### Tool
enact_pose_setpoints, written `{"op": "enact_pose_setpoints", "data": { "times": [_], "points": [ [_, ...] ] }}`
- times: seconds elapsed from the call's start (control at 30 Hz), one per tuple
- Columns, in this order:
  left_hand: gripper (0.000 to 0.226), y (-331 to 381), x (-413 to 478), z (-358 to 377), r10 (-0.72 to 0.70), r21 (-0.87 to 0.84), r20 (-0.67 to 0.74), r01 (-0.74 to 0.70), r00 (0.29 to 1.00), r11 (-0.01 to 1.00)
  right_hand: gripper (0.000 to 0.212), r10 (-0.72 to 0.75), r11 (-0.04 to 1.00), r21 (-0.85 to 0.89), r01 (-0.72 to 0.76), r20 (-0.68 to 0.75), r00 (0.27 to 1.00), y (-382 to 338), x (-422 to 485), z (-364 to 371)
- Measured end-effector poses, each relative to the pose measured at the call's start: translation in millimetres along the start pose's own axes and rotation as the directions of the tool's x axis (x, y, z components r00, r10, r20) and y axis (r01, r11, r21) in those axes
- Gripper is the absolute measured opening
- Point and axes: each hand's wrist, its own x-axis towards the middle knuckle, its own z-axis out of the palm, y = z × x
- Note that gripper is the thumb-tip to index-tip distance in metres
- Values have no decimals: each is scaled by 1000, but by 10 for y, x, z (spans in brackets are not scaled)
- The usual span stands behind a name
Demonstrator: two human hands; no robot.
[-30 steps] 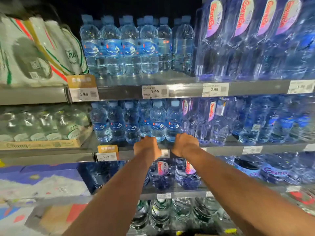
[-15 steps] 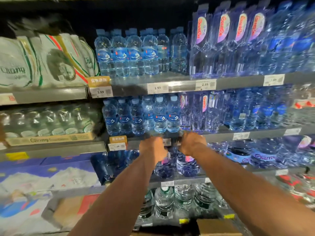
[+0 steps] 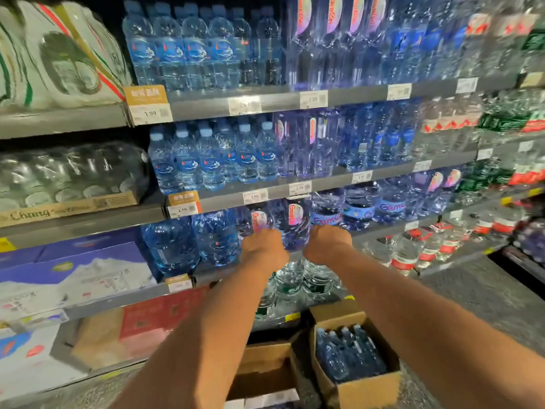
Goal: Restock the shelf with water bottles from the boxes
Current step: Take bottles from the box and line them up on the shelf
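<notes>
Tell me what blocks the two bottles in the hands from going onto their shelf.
Nothing visible does. The left hand and right hand hold the pink-label bottles at the shelf front, in the gap between the big blue bottles on their left and the wide-label bottles on their right. The space behind them is hidden.

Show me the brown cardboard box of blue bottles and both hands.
Brown cardboard box (image 3: 367,391): head view, front wall.
Left hand (image 3: 264,252): head view, its back.
Right hand (image 3: 327,242): head view, its back.

bottles (image 3: 293,228) blue-violet tint, pink oval labels; shelf (image 3: 206,103) edge grey; box (image 3: 368,389) plain brown cardboard; promo tags (image 3: 146,95) orange
</notes>
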Motion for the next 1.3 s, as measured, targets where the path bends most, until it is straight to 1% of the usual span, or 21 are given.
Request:
{"op": "enact_pose_setpoints", "data": {
  "times": [0.07, 0.17, 0.27, 0.37, 0.47, 0.6, 0.67, 0.77, 0.87, 0.93, 1.03, 1.1, 1.17, 1.23, 1.3],
  "points": [
    [23, 115, -81, 98, 31, -14, 25, -31, 999, 999, 40, 36, 999, -20, -36, 14, 999, 111, -114, 81],
    [24, 287, -164, 220, 62, 1, 44, -62, 997, 998, 39, 65, 997, -34, -64, 28, 998, 298, -213, 171],
    [27, 482, -189, 302, 68, 17, 55, -69, 996, 997, 45, 82, 996, -28, -81, 55, 995, 494, -275, 239],
    [27, 729, -172, 386, 73, 27, 85, -76, 994, 997, 41, 89, 996, -17, -88, 83, 993, 743, -264, 329],
    [26, 1032, -137, 467, 60, 26, 102, -63, 993, 998, 42, 79, 997, 13, -81, 109, 991, 1068, -225, 382],
    [26, 1522, -45, 599, 36, -4, 126, -36, 991, 999, 36, 71, 996, 54, -77, 117, 991, 1582, -107, 483],
    [27, 1783, 15, 680, 29, -9, 146, -28, 989, 1000, 39, 48, 998, 35, -52, 114, 992, 1830, -21, 561],
    [29, 2132, 97, 793, 29, 0, 176, -29, 984, 1000, 41, -1, 1000, -5, 2, 148, 989, 2153, 90, 705],
    [31, 2372, 125, 938, 35, 4, 182, -37, 983, 999, 42, -11, 1000, -15, 14, 181, 983, 2427, 189, 867],
    [34, 2466, 118, 1050, 24, 17, 172, -27, 985, 999, 43, -14, 1000, -18, 18, 209, 978, 2543, 253, 972],
    [29, 2530, 197, 1208, 13, 13, 243, -17, 970, 1000, 44, -17, 1000, 8, 16, 255, 967, 2647, 386, 1117],
    [31, 2552, 294, 1316, 23, 6, 266, -25, 964, 1000, 40, -37, 999, 40, 27, 281, 959, 2689, 495, 1235],
    [32, 2546, 402, 1457, 19, -3, 294, -19, 956, 1000, 36, -69, 995, 85, 42, 337, 939, 2692, 600, 1398],
    [32, 2534, 521, 1608, 3, 10, 327, -7, 945, 1000, 34, -69, 993, 111, 30, 364, 929, 2672, 726, 1574],
    [34, 2505, 643, 1764, 17, 20, 349, -25, 937, 999, 31, -67, 987, 159, 6, 383, 921, 2668, 831, 1720]
  ]
}}
